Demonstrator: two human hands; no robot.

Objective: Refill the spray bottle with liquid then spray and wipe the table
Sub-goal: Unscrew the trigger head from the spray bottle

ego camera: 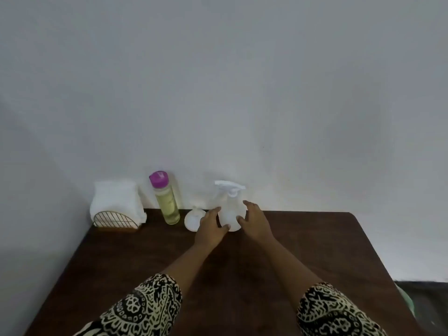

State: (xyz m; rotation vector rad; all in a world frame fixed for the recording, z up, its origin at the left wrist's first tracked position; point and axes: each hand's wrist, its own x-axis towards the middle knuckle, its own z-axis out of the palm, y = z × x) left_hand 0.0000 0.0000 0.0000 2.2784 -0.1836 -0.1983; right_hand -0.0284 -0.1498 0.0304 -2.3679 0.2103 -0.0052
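A white spray bottle [230,209] with its trigger head on stands upright at the back of the dark wooden table [150,258], near the wall. My left hand [211,226] and my right hand [255,223] flank its base, fingers spread and curved around it; a firm grip does not show. A small white funnel [192,220] sits just left of the bottle, beside my left hand. Further left stands a tall clear refill bottle [167,204] of yellowish liquid with a purple cap. White folded cloths [116,202] rest in a gold wire holder [114,220] at the back left corner.
A plain grey wall rises directly behind the table's back edge. The table's right edge runs diagonally down to the right, with floor and a pale green object [407,299] beyond it. Patterned black-and-cream sleeves cover both forearms near the bottom of the view.
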